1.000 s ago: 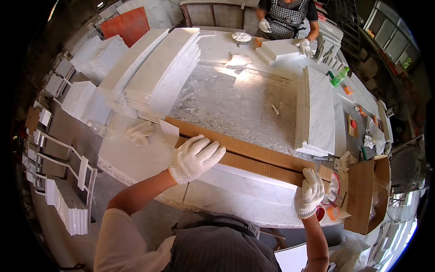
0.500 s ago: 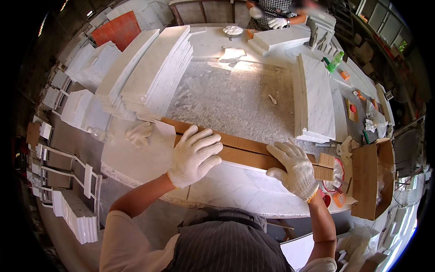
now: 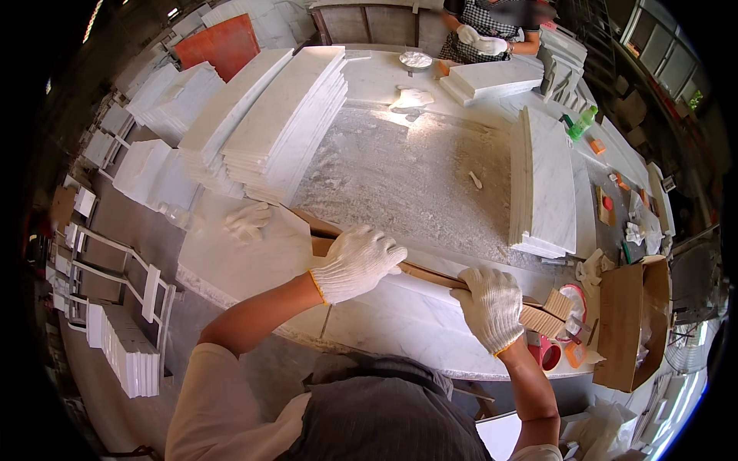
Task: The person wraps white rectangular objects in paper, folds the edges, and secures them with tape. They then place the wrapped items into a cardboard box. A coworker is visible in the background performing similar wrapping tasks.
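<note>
A long, narrow piece of brown cardboard lies along the near side of the marble-topped table, its corrugated end sticking out past my right hand. My left hand, in a white knit glove, curls over the cardboard toward its left part. On its right part my right hand, gloved alike, has its fingers bent over the edge. The fingertips of both are partly hidden. At the left end a brown flap stands raised beside a pale flap.
Marble slab stacks stand at the left, another stack at the right. Loose gloves lie on the table. An open cardboard box, a red tape roll and a green bottle are rightward. A co-worker stands across.
Both hands have gone from lying flat on the cardboard to bending around it. The cardboard top has tilted and shows narrower. Across the table, the co-worker's hands have come together.
</note>
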Demonstrator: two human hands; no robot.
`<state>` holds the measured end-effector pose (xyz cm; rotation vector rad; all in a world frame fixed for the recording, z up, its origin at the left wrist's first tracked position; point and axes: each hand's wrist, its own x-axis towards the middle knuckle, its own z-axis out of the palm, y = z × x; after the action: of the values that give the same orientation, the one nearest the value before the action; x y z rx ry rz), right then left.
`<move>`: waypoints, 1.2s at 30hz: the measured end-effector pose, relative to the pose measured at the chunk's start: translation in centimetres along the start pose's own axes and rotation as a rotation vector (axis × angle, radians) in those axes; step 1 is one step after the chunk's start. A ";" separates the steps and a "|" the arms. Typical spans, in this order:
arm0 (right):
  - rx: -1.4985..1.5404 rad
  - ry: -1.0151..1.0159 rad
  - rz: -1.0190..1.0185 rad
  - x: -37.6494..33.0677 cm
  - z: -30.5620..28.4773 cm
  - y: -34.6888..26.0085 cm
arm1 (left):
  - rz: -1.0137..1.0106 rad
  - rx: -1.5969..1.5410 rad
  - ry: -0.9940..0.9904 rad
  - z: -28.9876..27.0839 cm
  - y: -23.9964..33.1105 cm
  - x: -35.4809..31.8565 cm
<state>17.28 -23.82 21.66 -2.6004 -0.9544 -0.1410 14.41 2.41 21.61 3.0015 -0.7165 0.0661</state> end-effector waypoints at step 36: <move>-0.013 0.147 -0.074 1.2 1.3 -2.4 | -0.277 -0.091 0.136 -3.1 -8.4 -9.7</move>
<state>16.59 -20.91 21.49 -2.5273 -0.9990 -0.3536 9.52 14.44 23.76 2.9401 -0.2792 0.2160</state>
